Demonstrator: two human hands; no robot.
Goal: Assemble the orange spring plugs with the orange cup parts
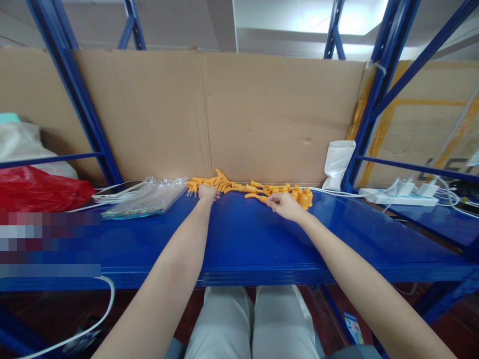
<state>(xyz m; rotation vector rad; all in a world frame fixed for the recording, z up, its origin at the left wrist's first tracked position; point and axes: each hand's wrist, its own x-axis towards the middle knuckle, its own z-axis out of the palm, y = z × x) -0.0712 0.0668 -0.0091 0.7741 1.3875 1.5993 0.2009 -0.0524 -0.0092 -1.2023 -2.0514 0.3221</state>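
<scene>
A row of orange plastic pieces point(239, 188) lies along the back of the blue shelf point(254, 239), against the cardboard. My left hand point(208, 191) reaches into the left part of the row, among branching orange pieces point(220, 175) with small metal-looking ends. Its fingers curl down, and what they grip is hidden. Farther right, my right hand point(285, 205) is closed in a pinch beside a slim orange piece point(254, 196). Whether that piece is between the fingertips does not show. Behind this hand stand several cup-shaped orange pieces point(306, 196).
Clear plastic bags point(149, 198) lie left of the row. A white pouch point(339, 162) leans at the right back corner, near a power strip point(400, 197) with cables. Blue uprights point(368, 119) stand at both sides. A red bag point(41, 189) sits far left.
</scene>
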